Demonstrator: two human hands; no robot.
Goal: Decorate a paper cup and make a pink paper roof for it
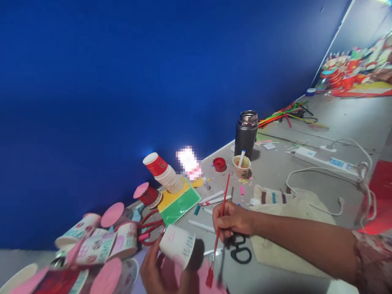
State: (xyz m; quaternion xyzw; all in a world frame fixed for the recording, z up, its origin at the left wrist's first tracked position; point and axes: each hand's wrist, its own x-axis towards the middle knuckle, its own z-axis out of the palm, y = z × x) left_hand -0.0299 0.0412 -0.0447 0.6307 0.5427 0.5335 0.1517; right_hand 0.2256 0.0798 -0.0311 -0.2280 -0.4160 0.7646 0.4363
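My left hand (159, 272) grips a white paper cup (177, 246) with green marks on its side, tilted on its side near the bottom of the view. My right hand (232, 220) holds a thin red-handled paintbrush (219, 230) like a pen, bristles down, its red tip just right of the cup over pink paper (211, 286).
Decorated cups with pink lids (101, 245) crowd the bottom left. A lying stack of paper cups (163, 172), green and yellow sheets (179, 204), markers, black scissors (240, 251), a red paint lid (219, 164), a small cup (241, 166), a black flask (246, 132) and a power strip (327, 159) lie on the grey table.
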